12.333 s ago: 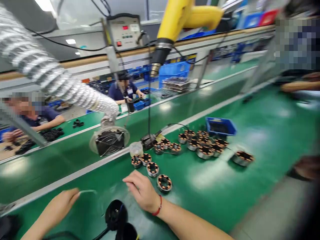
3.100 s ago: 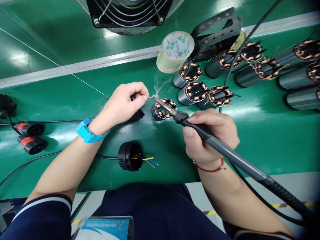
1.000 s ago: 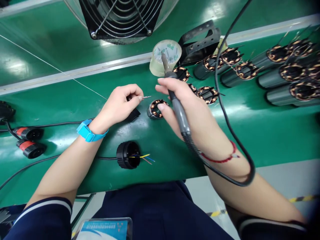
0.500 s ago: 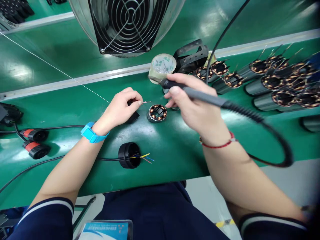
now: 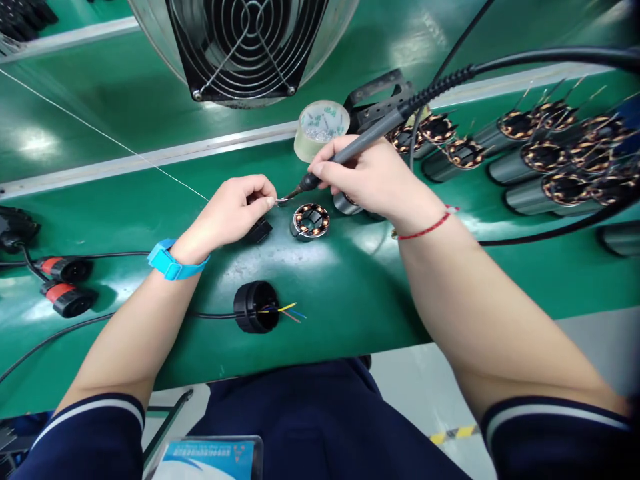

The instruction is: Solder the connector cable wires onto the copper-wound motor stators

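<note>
My left hand [image 5: 245, 207] is closed in a pinch on a thin wire [image 5: 283, 200] that sticks out past its fingertips. A long pale strand [image 5: 125, 148], which looks like solder wire, runs from the upper left down to this hand. In my right hand [image 5: 367, 170] is a soldering iron [image 5: 373, 137], gripped like a pen, its tip meeting the thin wire at my left fingertips. Just below the tip stands a stator [image 5: 310, 223] with copper windings. A black part [image 5: 259, 231] lies partly hidden under my left hand. Nearer me, a black round cap [image 5: 256, 307] has coloured wires [image 5: 287, 309] coming out.
Several wound stators on metal cylinders [image 5: 543, 157] crowd the right side. A tape roll [image 5: 323, 128] and a black bracket [image 5: 377, 100] stand behind my right hand. The fan [image 5: 253, 53] looms at the back. Black-and-red connectors [image 5: 67, 283] lie left.
My right hand has turned the soldering iron, so its tip now points down-left and touches the wire at my left fingertips. The iron's cable has swung up. My left hand stays nearly in place.
</note>
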`<state>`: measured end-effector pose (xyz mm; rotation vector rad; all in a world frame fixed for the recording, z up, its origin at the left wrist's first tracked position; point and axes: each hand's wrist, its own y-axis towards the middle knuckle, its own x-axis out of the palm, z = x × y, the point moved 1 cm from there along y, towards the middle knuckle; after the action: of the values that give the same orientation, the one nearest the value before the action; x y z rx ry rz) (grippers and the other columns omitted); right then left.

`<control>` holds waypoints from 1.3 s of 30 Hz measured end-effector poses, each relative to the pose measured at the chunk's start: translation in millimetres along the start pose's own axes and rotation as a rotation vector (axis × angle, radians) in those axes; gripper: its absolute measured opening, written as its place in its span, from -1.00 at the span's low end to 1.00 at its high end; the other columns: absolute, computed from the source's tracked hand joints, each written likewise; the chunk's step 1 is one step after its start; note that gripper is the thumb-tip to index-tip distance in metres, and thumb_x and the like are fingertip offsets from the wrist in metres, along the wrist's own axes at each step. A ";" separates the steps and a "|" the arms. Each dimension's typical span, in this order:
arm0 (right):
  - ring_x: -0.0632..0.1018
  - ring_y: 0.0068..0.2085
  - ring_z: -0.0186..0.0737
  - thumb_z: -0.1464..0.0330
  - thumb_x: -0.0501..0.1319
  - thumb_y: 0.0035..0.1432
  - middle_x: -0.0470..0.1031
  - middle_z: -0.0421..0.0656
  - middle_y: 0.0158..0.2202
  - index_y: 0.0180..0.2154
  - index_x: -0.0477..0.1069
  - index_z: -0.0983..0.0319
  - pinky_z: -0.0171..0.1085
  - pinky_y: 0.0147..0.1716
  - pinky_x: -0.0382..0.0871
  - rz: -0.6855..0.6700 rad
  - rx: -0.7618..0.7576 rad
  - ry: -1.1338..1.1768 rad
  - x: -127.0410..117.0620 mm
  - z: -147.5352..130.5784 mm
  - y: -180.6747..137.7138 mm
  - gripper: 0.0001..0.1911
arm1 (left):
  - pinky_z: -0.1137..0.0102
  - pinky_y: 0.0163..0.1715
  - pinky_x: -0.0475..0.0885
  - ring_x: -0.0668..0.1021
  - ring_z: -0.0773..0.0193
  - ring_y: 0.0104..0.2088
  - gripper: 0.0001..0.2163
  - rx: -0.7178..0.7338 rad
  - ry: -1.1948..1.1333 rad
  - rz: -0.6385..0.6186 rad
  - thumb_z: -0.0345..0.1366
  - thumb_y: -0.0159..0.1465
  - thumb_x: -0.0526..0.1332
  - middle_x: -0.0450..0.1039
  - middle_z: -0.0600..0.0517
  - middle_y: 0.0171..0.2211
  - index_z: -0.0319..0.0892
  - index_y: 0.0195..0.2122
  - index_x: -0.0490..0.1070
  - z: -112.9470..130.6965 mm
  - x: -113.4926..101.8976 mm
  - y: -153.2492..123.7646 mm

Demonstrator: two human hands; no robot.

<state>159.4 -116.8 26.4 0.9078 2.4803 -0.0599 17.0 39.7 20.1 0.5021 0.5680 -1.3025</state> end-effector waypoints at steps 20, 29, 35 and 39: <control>0.48 -0.42 -0.27 0.44 0.27 0.11 0.50 -0.20 -0.50 -0.46 0.47 0.22 -0.21 -0.36 0.40 -0.048 -0.123 -0.148 -1.7 2.8 -3.0 -0.89 | 0.41 -0.42 0.23 0.38 0.36 -0.45 -0.89 0.026 0.004 0.014 -0.35 0.17 0.14 0.41 0.09 -0.49 -0.23 -0.43 0.42 -0.9 1.1 -0.5; 0.45 -0.44 -0.28 0.46 0.25 0.11 0.47 -0.22 -0.50 -0.44 0.48 0.24 -0.23 -0.35 0.37 -0.053 -0.093 -0.173 -0.9 -4.0 -5.8 -0.91 | 0.41 -0.40 0.25 0.39 0.34 -0.43 -0.88 0.031 0.038 0.004 -0.33 0.18 0.12 0.42 0.09 -0.47 -0.23 -0.42 0.42 1.0 0.4 -1.2; 0.49 -0.45 -0.28 0.42 0.25 0.16 0.51 -0.18 -0.41 -0.31 0.51 0.20 -0.25 -0.42 0.41 0.222 -0.175 -0.097 -12.3 -12.6 -16.8 -0.94 | 0.39 -0.34 0.28 0.43 0.30 -0.39 -0.87 0.020 0.084 0.012 -0.32 0.20 0.12 0.45 0.06 -0.44 -0.22 -0.39 0.44 9.3 -1.6 -4.7; 0.56 -0.43 -0.29 0.30 0.19 0.26 0.56 -0.17 -0.24 0.04 0.39 0.12 -0.24 -0.39 0.50 0.283 -0.187 0.040 -6.0 -18.3 -45.0 -0.69 | 0.42 -0.41 0.30 0.43 0.36 -0.49 -0.89 -0.125 -0.263 -0.176 -0.30 0.17 0.18 0.43 0.07 -0.52 -0.22 -0.40 0.44 5.5 -1.6 -4.8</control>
<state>127.6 -151.6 39.6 1.1750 2.3198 0.2831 12.6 36.4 25.2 0.1758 0.4776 -1.4632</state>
